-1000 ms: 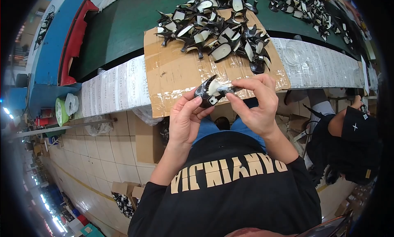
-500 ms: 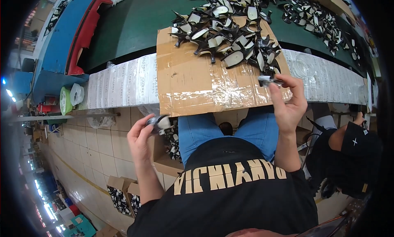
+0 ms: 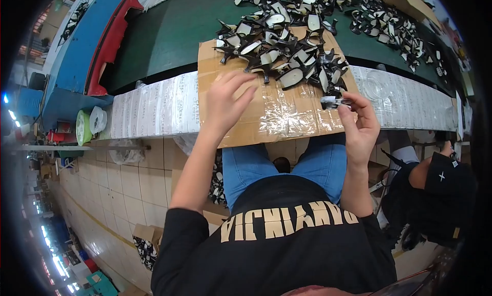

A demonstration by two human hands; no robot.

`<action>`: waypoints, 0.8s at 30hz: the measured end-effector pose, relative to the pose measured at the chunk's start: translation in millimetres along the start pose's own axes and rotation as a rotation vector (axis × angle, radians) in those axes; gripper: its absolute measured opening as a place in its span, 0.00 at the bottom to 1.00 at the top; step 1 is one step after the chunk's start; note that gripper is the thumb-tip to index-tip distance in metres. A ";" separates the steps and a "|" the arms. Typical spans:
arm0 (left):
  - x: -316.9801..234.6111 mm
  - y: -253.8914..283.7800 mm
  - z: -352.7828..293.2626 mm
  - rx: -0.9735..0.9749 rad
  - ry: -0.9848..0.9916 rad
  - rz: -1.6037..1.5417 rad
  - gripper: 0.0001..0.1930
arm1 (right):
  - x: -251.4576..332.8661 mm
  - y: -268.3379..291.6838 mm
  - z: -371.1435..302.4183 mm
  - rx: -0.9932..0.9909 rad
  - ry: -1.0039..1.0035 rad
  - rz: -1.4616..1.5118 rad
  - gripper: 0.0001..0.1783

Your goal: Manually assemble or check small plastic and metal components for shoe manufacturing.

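Observation:
My left hand (image 3: 227,102) hovers empty with fingers spread over the taped cardboard sheet (image 3: 277,116), reaching toward the pile of black and white shoe-strap pieces (image 3: 279,50). My right hand (image 3: 359,122) is at the sheet's right edge, pinching a small black and white piece (image 3: 332,101) between thumb and fingers. The pile lies at the far end of the cardboard, just beyond both hands.
A green conveyor belt (image 3: 174,37) runs behind the cardboard, carrying more strap pieces (image 3: 389,24) to the right. A box of pieces (image 3: 218,180) sits by my left knee. Another person in black (image 3: 435,198) sits at my right. A green tape roll (image 3: 83,126) lies at left.
My left hand rose from the box beside my knee, dropped what it carried, and now reaches over the cardboard. My right hand stayed at the right edge with the small piece.

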State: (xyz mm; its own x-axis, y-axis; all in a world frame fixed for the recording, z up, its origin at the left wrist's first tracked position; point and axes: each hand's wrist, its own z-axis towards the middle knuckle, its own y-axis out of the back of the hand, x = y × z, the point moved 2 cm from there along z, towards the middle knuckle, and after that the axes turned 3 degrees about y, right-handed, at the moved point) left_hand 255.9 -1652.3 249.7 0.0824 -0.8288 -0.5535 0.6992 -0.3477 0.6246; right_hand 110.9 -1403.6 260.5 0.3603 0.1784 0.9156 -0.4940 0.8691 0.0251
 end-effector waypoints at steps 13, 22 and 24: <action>27.0 -59.2 35.7 0.165 0.080 0.289 0.14 | -6.2 10.2 -11.8 -0.005 -0.045 -0.006 0.13; 32.6 -25.5 3.8 0.199 0.472 0.144 0.15 | -7.6 -17.6 -20.0 0.093 -0.057 0.023 0.14; 32.2 -13.6 -7.4 0.179 0.584 -0.142 0.17 | -5.6 -21.4 -23.1 0.103 -0.073 0.037 0.14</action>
State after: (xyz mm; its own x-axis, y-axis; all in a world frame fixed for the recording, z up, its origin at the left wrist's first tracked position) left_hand 254.3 -1671.0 219.3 0.4072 -0.4103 -0.8160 0.6062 -0.5469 0.5774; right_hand 137.8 -1412.5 245.5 0.2837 0.1723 0.9433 -0.5862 0.8096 0.0284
